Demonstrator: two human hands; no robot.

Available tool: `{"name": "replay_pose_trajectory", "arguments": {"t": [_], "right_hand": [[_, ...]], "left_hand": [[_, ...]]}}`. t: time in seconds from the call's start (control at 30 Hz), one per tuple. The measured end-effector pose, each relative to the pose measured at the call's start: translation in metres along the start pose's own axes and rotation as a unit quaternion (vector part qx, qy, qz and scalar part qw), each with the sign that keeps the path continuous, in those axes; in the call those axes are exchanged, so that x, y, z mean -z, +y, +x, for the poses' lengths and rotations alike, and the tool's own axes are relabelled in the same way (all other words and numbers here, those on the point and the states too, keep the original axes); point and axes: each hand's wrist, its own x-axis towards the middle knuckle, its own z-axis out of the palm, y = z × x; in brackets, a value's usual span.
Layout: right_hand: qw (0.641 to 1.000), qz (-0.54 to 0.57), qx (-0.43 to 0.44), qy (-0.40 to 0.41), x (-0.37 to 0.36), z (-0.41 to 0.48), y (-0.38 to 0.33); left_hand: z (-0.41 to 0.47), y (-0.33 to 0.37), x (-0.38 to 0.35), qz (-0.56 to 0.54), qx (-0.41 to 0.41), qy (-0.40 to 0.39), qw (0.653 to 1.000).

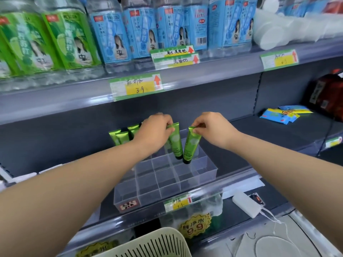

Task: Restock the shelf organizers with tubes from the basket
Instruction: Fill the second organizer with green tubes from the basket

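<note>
A clear plastic organizer (167, 184) with a grid of compartments sits on the middle shelf. My left hand (155, 127) pinches the crimped top of a green tube (175, 143), cap down, its lower end in a rear compartment. My right hand (213, 127) pinches a second green tube (192, 145) the same way, right beside the first, its black cap just above the organizer. Several more green tubes (122, 137) stand upright in the back-left compartments, partly hidden by my left hand. The pale slotted basket (157, 243) shows at the bottom edge.
Large bottles with green and blue labels (115, 34) fill the shelf above, price tags (135, 86) on its rail. Blue and yellow packets (282, 115) lie to the right on the same shelf. A white power bank (246, 204) with a cable rests on the lower shelf edge.
</note>
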Motion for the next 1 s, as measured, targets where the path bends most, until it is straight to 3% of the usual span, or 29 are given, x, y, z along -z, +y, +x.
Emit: {"name": "replay_pose_trajectory", "arguments": {"t": [0.53,1.0], "right_hand": [[0.998,-0.014,0.012,0.063,-0.027,0.070,0.050],[0.997,-0.010,0.008,0.070,-0.060,0.109,0.073]], "left_hand": [[0.089,-0.031,-0.054,-0.008,-0.009,0.032,0.999],[0.131,-0.053,-0.093,-0.009,-0.015,0.038,0.999]]}}
